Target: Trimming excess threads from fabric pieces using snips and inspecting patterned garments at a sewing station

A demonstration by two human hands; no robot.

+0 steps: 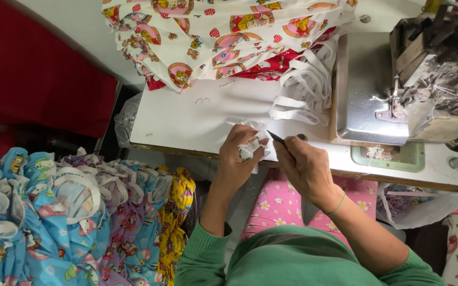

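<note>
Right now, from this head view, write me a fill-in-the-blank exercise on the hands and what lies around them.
1. The left hand clutches a crumpled scrap of ____ cloth.
2. The right hand pinches a thin dark tool that points toward the ____ hand.
3. The sewing machine stands on the person's ____ side of the table.
4. The loops of white elastic lie against the pile of ____ and white printed fabric.

Missing words: white; left; right; red
</note>
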